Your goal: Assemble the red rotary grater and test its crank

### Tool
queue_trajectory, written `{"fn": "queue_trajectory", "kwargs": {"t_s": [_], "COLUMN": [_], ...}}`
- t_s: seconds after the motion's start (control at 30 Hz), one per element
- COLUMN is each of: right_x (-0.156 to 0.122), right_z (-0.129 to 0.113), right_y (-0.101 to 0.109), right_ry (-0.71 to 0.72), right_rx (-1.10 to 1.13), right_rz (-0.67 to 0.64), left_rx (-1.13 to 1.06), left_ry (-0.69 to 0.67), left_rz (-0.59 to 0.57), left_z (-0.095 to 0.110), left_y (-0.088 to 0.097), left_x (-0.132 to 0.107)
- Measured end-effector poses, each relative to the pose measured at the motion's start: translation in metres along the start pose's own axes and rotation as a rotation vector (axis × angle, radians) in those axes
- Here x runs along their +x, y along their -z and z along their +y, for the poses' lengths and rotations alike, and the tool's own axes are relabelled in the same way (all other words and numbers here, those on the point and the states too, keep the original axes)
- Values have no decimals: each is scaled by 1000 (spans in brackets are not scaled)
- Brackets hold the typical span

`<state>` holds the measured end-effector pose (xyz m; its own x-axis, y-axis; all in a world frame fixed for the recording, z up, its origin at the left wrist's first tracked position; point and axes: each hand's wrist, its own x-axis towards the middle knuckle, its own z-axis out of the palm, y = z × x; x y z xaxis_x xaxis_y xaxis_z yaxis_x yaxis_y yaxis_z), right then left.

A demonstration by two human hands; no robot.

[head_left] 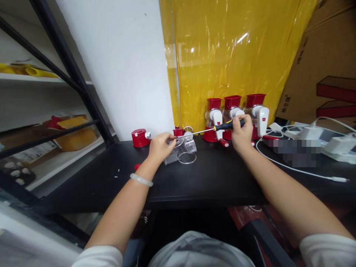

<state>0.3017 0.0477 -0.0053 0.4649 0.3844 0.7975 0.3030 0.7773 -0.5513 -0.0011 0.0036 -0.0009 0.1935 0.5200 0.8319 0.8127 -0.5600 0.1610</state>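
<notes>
My right hand (242, 134) is closed around the black and yellow handle of a screwdriver (226, 125). Its long metal shaft points left, and the tip ends at the pinched fingers of my left hand (162, 147). Whatever those fingertips grip at the tip is too small to make out. Just below and behind them, a clear plastic grinder body (187, 145) with a round opening lies on the black table (211, 181). A red base (140, 138) with a white knob stands to the left. Partly hidden behind the shaft is a small red part (178, 131).
Several red-and-clear rotary graters with white cranks, such as this grater (213, 120), stand along the yellow plastic sheet (222, 55). White cables and a power strip (339, 146) occupy the right side. A black metal shelf frame (80, 83) rises at left.
</notes>
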Motion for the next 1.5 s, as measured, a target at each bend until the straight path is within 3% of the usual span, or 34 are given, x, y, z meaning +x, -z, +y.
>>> {"fn": "queue_trajectory", "kwargs": {"t_s": [0.33,0.73,1.5], "right_x": [0,5,5], "right_z": [-3,17,6], "right_y": [1,2,4], "right_ry": [16,-8,28], "right_rx": [37,47,7], "right_rz": [1,13,11], "left_rx": [-19,-29,22], "left_ry": [-15,-15,-10], "left_rz": [11,10,-5], "left_z": [0,-1,1], "left_y": [0,-1,1], "left_x": [0,-1,0]}}
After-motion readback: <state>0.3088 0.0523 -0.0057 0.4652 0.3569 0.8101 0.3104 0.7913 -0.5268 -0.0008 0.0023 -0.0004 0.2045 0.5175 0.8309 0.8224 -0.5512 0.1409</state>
